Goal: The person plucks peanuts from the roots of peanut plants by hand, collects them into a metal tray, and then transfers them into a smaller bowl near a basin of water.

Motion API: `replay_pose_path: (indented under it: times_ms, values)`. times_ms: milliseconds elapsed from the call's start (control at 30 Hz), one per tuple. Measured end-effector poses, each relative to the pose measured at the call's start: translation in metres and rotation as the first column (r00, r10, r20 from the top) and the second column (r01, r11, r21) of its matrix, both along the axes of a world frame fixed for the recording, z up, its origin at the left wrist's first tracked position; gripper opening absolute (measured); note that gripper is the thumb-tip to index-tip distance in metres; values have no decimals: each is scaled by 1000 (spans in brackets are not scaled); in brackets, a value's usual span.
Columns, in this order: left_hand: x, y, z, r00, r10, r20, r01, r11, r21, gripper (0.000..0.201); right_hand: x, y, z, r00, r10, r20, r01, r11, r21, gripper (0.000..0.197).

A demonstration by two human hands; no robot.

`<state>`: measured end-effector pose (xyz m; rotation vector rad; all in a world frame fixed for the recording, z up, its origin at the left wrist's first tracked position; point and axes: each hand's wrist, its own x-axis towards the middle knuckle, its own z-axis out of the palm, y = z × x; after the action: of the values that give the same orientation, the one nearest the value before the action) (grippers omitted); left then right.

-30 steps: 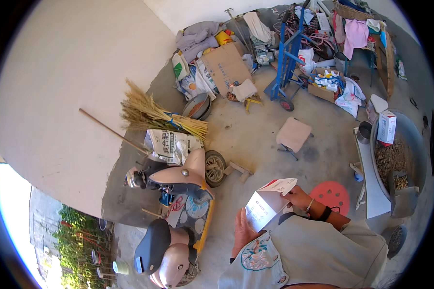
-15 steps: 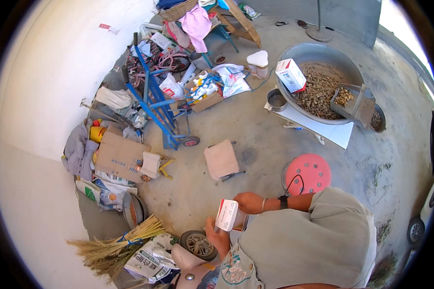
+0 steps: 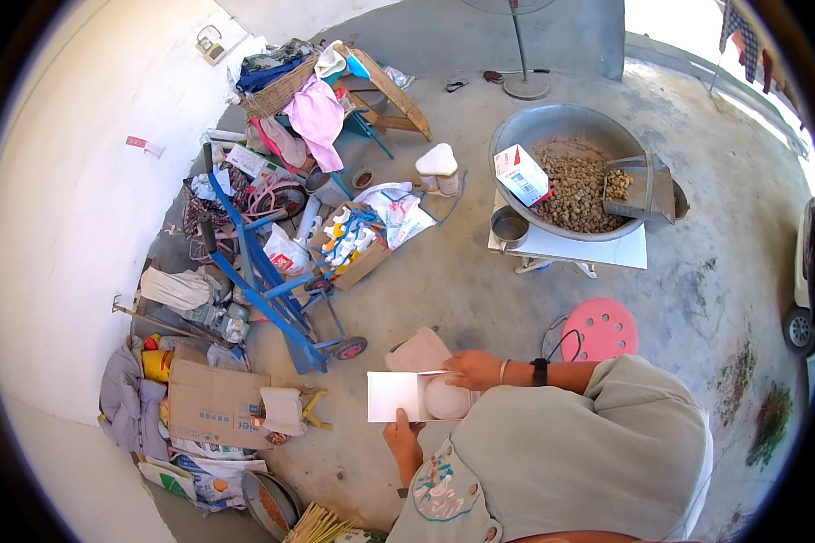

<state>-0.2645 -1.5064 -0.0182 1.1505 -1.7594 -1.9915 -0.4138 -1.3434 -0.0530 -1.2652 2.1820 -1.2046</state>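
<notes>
A small white cardboard box (image 3: 392,398) is in front of my body, its lid flap folded out to the left. Inside it sits a pale, rounded object (image 3: 446,398), whose kind I cannot make out. My left hand (image 3: 402,439) grips the box at its near edge, by the flap. Over the far right edge lies my right hand (image 3: 474,370), fingers closed on the box's rim. A stool with a beige seat (image 3: 418,351) is just beyond the box, partly covered by it.
To the right are a pink round stool (image 3: 599,329) and a large grey basin (image 3: 566,119) with brown lumps, a scoop (image 3: 647,195) and another box (image 3: 521,176). A blue hand truck (image 3: 276,291) and clutter, including a flattened carton (image 3: 212,401), line the left wall.
The box has been opened: its printed outside faced up before, and now its white inside and the rounded object show. The whole view has shifted, and the wheel by my left hand is gone from sight.
</notes>
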Motion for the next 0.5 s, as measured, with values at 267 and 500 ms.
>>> replay_pose_path:
  times_ms: [267, 500]
  values:
    - [-38, -56, -37, 987, 158, -17, -148, 954, 262, 29, -78, 42, -11, 942, -332, -48, 332, 905, 268, 48]
    - [-89, -82, -50, 949, 316, 1, -302, 906, 297, 28, -235, 129, -24, 697, -661, -278, 716, 659, 230, 67]
